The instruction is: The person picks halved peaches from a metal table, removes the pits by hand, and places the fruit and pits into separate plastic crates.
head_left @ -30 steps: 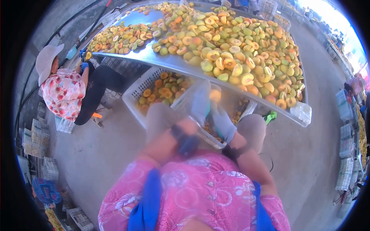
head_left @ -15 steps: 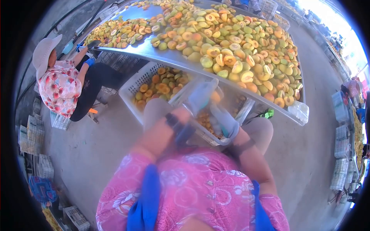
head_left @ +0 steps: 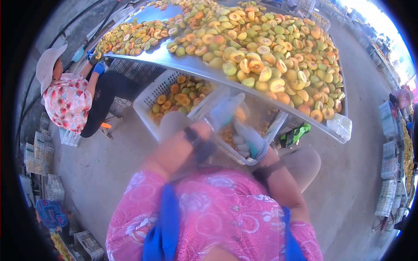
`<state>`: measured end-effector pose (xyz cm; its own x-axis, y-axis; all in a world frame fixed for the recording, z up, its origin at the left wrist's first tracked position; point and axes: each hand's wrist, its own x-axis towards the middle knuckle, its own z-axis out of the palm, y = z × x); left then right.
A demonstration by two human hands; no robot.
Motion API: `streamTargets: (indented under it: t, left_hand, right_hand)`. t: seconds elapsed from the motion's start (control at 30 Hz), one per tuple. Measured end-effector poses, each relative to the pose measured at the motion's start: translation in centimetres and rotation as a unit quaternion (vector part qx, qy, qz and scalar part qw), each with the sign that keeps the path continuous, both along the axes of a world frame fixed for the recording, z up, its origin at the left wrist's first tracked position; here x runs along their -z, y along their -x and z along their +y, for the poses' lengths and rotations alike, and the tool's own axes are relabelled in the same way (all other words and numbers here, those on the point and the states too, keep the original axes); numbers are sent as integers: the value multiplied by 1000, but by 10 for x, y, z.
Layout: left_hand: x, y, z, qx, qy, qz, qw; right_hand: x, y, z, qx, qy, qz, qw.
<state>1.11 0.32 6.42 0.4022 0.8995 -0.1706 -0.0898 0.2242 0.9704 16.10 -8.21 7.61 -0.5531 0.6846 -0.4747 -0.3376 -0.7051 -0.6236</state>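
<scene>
Over the front crate, my left hand (head_left: 225,112), in a pale glove, is closed with an apricot (head_left: 241,113) at its fingertips. The fruit is smeared by motion. Just below and to its right, my gloved right hand (head_left: 249,141) has its fingers curled and its thumb pointing up toward the apricot. Whatever those fingers grip is hidden. Beneath both hands stands a white plastic crate (head_left: 278,123) holding small brownish-yellow pieces, perhaps pits. Left of it, a second white crate (head_left: 141,105) contains whole-looking and cut apricots (head_left: 179,96).
A metal table (head_left: 191,66) heaped with apricot halves (head_left: 278,56) overhangs the crates. A clear plastic block (head_left: 339,127) sits at its right corner. A green-black bag (head_left: 296,134) lies by my right knee. Another person (head_left: 69,98) sits at left. Crates (head_left: 385,174) stand along the right.
My hands have shifted slightly apart, the right one a little lower, with the apricot still between them. My right knee has swung outward, exposing more of the green-black bag.
</scene>
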Motion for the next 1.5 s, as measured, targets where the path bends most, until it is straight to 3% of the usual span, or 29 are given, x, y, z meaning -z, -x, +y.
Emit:
streamTargets:
  t: [0.17, 0.3, 0.37, 0.5, 0.57, 0.6, 0.67, 0.7, 0.77, 0.8, 0.83, 0.87, 0.9, 0.93, 0.97, 1.0, 1.03, 1.1, 1.13, 1.2, 1.27, 1.37, 1.47, 1.5]
  left_hand:
    - [2, -6, 3, 45, -40, 115, 992]
    - [1, -8, 4, 18, -13, 94, 995]
    - [6, -6, 2, -37, 26, -8, 999]
    - [43, 0, 8, -53, 124, -47, 990]
    - [65, -3, 9, -11, 176, -346, 922]
    - [83, -2, 12, -10, 174, -347, 922]
    - [120, 2, 17, -133, 135, -266, 945]
    - [124, 6, 27, -134, 133, -268, 945]
    - [120, 24, 53, -175, -161, -98, 966]
    - [74, 36, 40, -210, -22, -264, 941]
    - [3, 45, 19, -233, 117, -418, 870]
    - [-34, 50, 12, -294, 103, -329, 891]
    - [-9, 78, 35, -350, -35, -161, 922]
    - [15, 101, 59, -390, -168, 17, 905]
    - [6, 99, 60, -391, -171, 18, 904]
    - [-10, 90, 58, -382, -264, 180, 867]
    - [-18, 80, 58, -360, -346, 336, 799]
    - [-30, 56, 68, -233, -377, 373, 815]
    - [-42, 38, 68, -181, -386, 409, 807]
    - [-13, 17, 104, -196, -389, 420, 796]
    - [-2, 6, 125, -208, -390, 431, 786]
    - [-7, 3, 128, -205, -353, 464, 786]
    - [-16, 17, 121, -182, -336, 440, 812]
    - [-10, 20, 119, -187, -238, 213, 929]
  right_hand:
    - [11, -11, 2, -18, 1, 63, 998]
    - [15, -13, 4, -27, 14, 104, 994]
    - [15, -11, 5, -24, 30, 114, 993]
    - [12, -11, 5, -40, 46, 153, 986]
    - [11, -11, 6, -44, 40, 162, 985]
    - [10, -11, 6, -43, 46, 181, 981]
    - [12, -11, 4, -44, 52, 199, 978]
    - [15, -12, 4, -49, 60, 256, 964]
    - [23, -13, 5, -56, 65, 315, 945]
    - [31, -11, 8, 20, 88, 330, 940]
    - [41, -10, 12, 96, 110, 343, 928]
    - [56, -10, 16, 93, 106, 347, 927]
    - [74, -10, 20, 118, 119, 298, 940]
    - [84, -9, 21, 143, 133, 248, 949]
    - [81, -5, 20, 145, 128, 221, 956]
    - [74, -1, 21, 143, 127, 222, 956]
    - [65, 2, 21, 146, 125, 163, 968]
    - [62, 1, 24, 147, 117, 100, 977]
    - [66, 0, 25, 126, 116, 158, 973]
    - [56, 1, 24, 106, 109, 212, 965]
    - [15, 10, 12, 154, 57, 93, 982]
    - [-5, 9, 6, 139, 34, 116, 983]
    - [38, 1, 17, 144, -19, 61, 988]
    - [42, 0, 19, 142, -17, 63, 988]
